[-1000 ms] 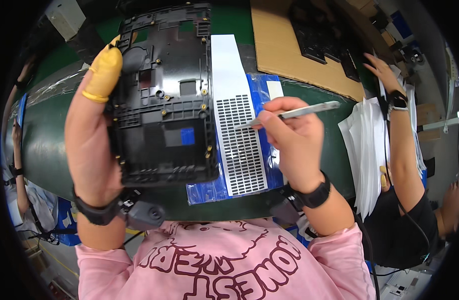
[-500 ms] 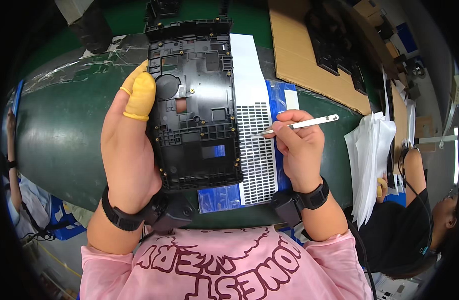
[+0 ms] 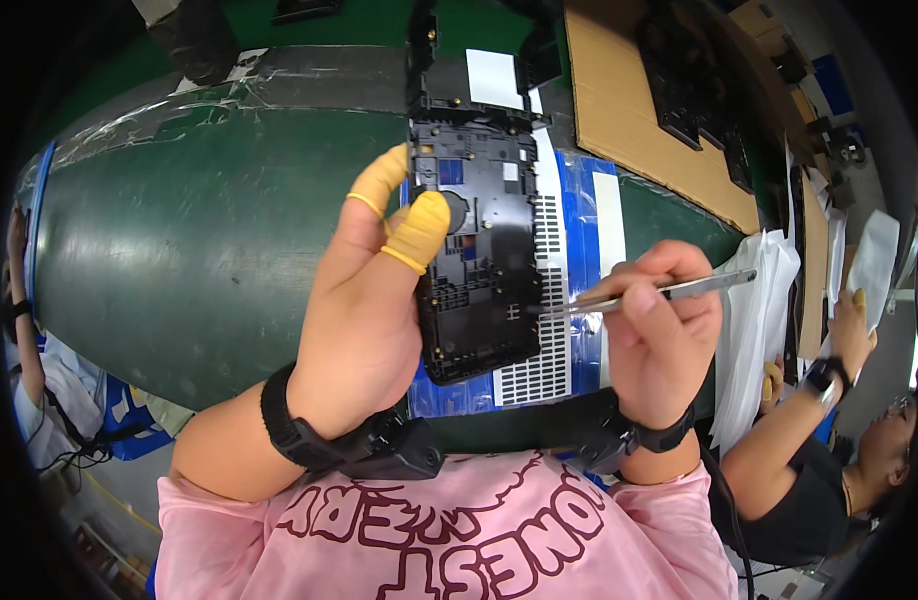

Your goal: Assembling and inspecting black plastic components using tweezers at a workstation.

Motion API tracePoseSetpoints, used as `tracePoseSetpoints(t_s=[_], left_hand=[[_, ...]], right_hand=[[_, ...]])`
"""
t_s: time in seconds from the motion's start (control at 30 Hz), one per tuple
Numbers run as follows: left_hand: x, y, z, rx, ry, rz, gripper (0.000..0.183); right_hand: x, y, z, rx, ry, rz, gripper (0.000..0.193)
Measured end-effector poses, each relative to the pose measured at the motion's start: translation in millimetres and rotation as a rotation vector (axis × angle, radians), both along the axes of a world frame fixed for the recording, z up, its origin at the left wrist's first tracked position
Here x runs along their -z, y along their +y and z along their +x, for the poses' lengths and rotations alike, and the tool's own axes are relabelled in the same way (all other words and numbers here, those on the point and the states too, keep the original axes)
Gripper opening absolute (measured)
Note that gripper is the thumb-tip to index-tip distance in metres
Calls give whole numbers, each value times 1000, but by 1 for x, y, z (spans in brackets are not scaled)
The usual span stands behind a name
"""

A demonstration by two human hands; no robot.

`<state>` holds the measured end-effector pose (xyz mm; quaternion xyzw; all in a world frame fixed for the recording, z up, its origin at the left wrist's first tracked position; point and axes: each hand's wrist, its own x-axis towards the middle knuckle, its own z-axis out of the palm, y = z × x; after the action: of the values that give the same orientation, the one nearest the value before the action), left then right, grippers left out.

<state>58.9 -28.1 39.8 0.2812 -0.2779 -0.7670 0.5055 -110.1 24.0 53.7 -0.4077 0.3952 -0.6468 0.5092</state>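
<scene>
My left hand (image 3: 364,310), with yellow finger cots on the thumb and a finger, grips a black plastic housing (image 3: 484,335) by its left side. The housing is tilted and has ribs, cutouts and small brass inserts. In my right hand (image 3: 671,335) a pair of metal tweezers (image 3: 707,284) is pinched, pointing left. Their tips lie over the housing's lower right part; a small dark blur sits there, too smeared to name. Partly hidden behind the housing is a white sheet of small black rectangular stickers (image 3: 547,375), resting on a blue board (image 3: 581,225).
Cardboard (image 3: 614,110) with black parts lies at the far right. White sheets (image 3: 754,330) hang at the table's right edge, where a co-worker's hand (image 3: 851,335) holds a pale sheet. Another person's arm (image 3: 24,345) shows at far left. Green table surface (image 3: 199,250) stretches left.
The housing has moved right and tilted, now covering part of the sticker sheet. The tweezers' tips have gone from the stickers to the housing. The co-worker has lifted a pale sheet.
</scene>
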Motion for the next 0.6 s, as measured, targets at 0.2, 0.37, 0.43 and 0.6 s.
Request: tracePoseSetpoints(t_s=[0.2, 0.37, 0.43, 0.6], left_hand=[[-2, 7, -5, 38, 74, 68, 38], [-3, 11, -6, 50, 95, 24, 40], [-2, 11, -7, 46, 87, 28, 40], [0, 11, -8, 46, 68, 31, 39]], right_hand=[[5, 8, 16, -64, 56, 66, 19], [5, 10, 16, -49, 50, 80, 19], [7, 9, 15, -55, 44, 89, 19], [12, 9, 10, -56, 37, 107, 20]])
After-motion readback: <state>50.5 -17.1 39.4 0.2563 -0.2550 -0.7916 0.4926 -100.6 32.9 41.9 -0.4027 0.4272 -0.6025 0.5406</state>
